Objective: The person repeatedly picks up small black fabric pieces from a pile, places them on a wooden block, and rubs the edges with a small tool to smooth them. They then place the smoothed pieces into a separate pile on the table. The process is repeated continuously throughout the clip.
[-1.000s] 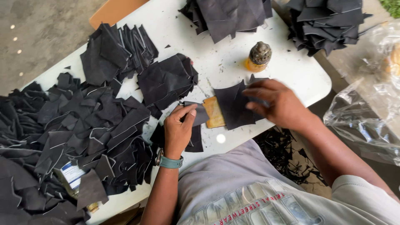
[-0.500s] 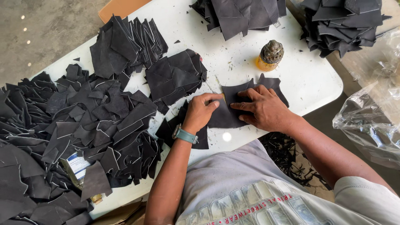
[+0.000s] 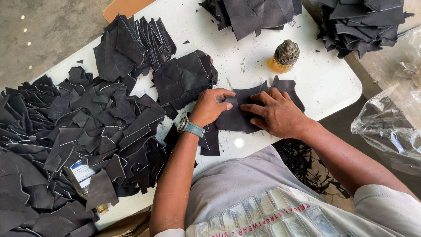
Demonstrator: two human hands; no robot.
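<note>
Both hands now press, seemingly flat, the black piece.

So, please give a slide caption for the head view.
Both hands, left hand and right hand, press a black leather piece flat on a white table.

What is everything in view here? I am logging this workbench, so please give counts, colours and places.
Table: one, white, centre.
Flat piece: one, black, under both hands.
Cut-piece heaps: several, black, across the table's left side and far edge; too many pieces to count.
Small bottle: one, amber with dark cap, just beyond the hands.
Plastic bag: one, clear, off the table's right.
Cardboard: one, brown, top edge.
Wristwatch: one, teal strap, left wrist.
Left hand: pressing the piece.
Right hand: flat on the piece.
</note>
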